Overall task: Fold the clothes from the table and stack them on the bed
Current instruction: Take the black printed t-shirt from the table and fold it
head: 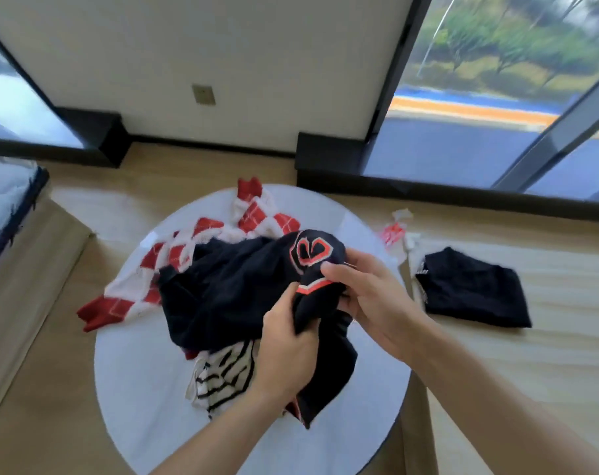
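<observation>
A dark navy garment (222,296) with an orange-and-white emblem lies crumpled on the round white table (147,382). My left hand (287,347) grips a bunched part of it near the trim. My right hand (370,296) pinches the same garment just beside the orange stripe. Under it lie a red-and-white argyle sweater (188,241) and a black-and-white striped piece (222,375). A folded dark garment (472,289) rests on the beige bed surface (531,354) at the right, with a small white-and-red item (395,231) behind it.
Another bed (7,204) with white bedding and a dark edge stands at the far left. Wooden floor surrounds the table. Large windows with dark frames (445,190) and a white wall run along the back.
</observation>
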A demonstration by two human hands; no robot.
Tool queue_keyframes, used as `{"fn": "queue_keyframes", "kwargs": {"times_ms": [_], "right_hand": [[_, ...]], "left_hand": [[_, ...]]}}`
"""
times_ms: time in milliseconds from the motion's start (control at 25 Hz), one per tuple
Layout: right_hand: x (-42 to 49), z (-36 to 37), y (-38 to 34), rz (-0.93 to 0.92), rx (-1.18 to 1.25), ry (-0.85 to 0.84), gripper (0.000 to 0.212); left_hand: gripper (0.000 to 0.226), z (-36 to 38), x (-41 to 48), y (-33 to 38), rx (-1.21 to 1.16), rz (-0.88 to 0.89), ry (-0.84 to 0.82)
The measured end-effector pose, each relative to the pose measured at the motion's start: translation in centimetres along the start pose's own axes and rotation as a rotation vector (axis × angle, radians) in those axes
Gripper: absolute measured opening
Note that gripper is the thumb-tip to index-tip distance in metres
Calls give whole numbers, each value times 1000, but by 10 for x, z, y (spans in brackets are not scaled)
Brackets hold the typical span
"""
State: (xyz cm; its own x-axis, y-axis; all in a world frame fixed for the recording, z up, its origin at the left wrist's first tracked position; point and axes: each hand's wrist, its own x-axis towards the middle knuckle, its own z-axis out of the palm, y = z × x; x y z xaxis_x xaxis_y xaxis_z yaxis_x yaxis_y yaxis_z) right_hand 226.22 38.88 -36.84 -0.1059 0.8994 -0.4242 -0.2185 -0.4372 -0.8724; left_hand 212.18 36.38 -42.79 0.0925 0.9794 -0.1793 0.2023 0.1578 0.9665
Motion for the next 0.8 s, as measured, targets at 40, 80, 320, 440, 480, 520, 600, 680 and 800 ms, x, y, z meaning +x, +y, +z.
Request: {"fn": "queue_keyframes", "kwargs": {"times_ms": [40,80,320,440,480,520,600,680,800], "right_hand": [[-17,0,-34,-84,-27,-11,23],[-32,0,-65,-152,-79,-14,30],[-149,14,-229,-441,-615,39,67],[-210,30,-285,-547,-686,117,75],[-224,35,-301,-624,-686,183,70],[-237,38,-319,-720,-678,277,58],[-263,43,-359,-878,-655,447,28],[-290,47,-403,-937,-579,543,20],[-347,47,-462,-944,-648,723,19]], "left_hand": [[39,-6,2,43,-46,35,-30],[43,-12,2,82,-80,68,-60],[9,-33,-5,313,-161,35,-160],[29,-38,-20,420,-173,-7,-295],[40,-39,-27,450,-138,-21,-356],[49,-40,-38,482,-90,-31,-417],[59,-39,-63,538,-19,20,-524],[68,-34,-83,580,42,224,-598],[94,-15,-120,620,157,582,-646]]}}
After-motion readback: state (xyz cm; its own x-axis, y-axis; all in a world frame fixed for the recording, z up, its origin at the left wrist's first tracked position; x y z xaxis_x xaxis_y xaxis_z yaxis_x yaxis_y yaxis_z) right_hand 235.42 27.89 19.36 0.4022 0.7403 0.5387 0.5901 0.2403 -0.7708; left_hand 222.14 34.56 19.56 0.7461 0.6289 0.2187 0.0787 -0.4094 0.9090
